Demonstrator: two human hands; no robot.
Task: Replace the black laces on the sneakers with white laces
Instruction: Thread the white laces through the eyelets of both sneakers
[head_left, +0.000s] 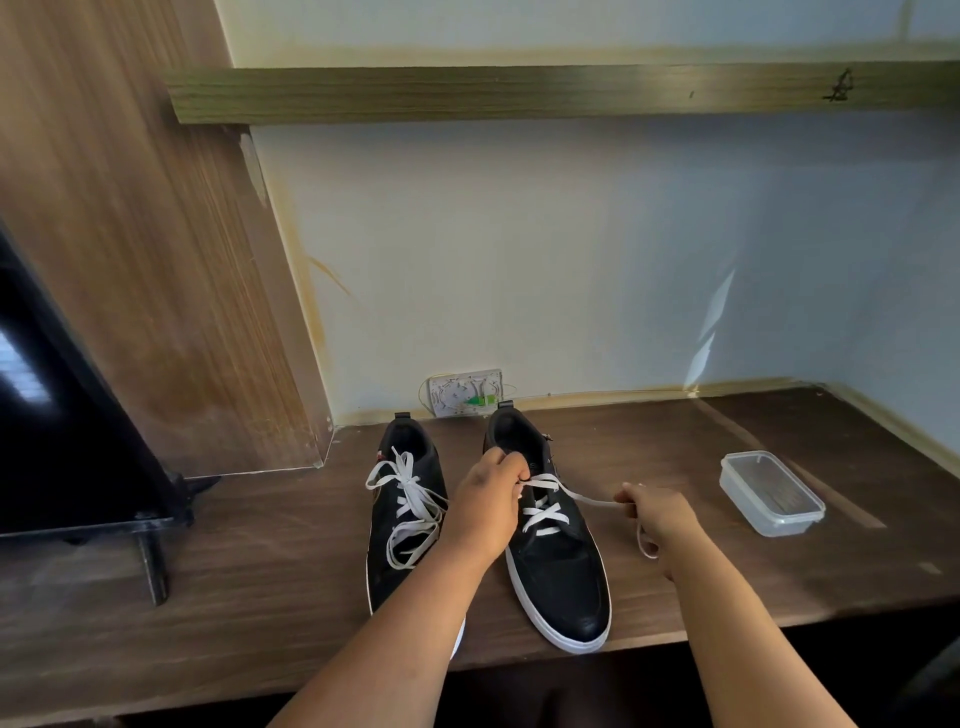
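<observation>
Two black sneakers with white soles stand side by side on a brown wooden table (260, 561), toes toward me. The left sneaker (400, 551) carries a white lace tied in a loose bow (410, 499). The right sneaker (561, 571) has a white lace (543, 514) crossed through its eyelets. My left hand (491, 499) pinches one lace end at the upper eyelets of the right sneaker. My right hand (657, 514) grips the other lace end (587, 500), pulled out taut to the right, with its tail hanging below the fist. No black lace is visible.
A clear plastic lidded container (771, 493) sits at the right of the table. A dark screen on a stand (67, 447) occupies the left. A white wall box (462, 392) is behind the sneakers. A wooden shelf (519, 91) runs overhead.
</observation>
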